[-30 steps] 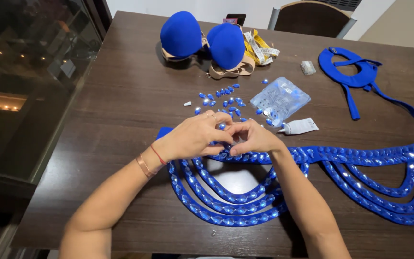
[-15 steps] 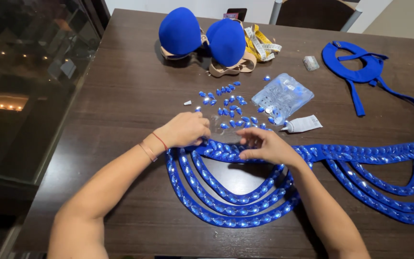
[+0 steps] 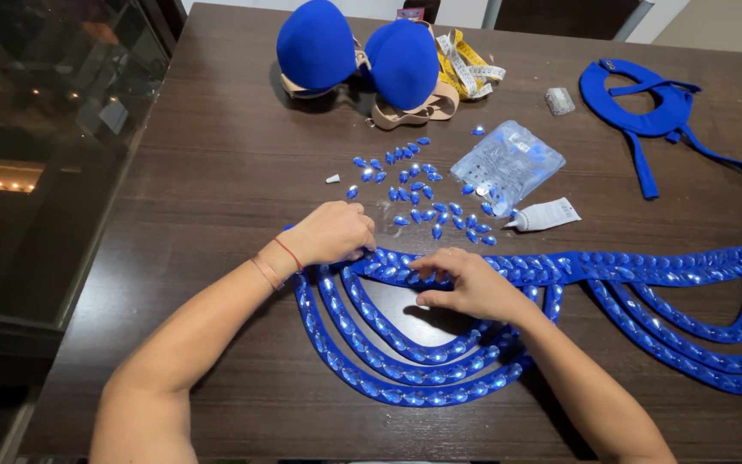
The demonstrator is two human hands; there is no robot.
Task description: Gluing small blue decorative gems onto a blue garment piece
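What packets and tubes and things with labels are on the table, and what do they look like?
Clear plastic bag: behind the loose blue gems, crinkly, see-through, with blue gems inside.
Small tube: just right of the gems, beside the bag, flat, white-grey, lying on its side.
Small wrapped packet: far side, between the yellow measuring tape and the blue fabric piece, silvery and squarish.
No signs or screens.

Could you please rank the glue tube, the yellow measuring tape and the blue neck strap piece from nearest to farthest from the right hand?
From the right hand:
1. Glue tube, just beyond it, slightly right.
2. Yellow measuring tape, at the table's far edge.
3. Blue neck strap piece, far right.
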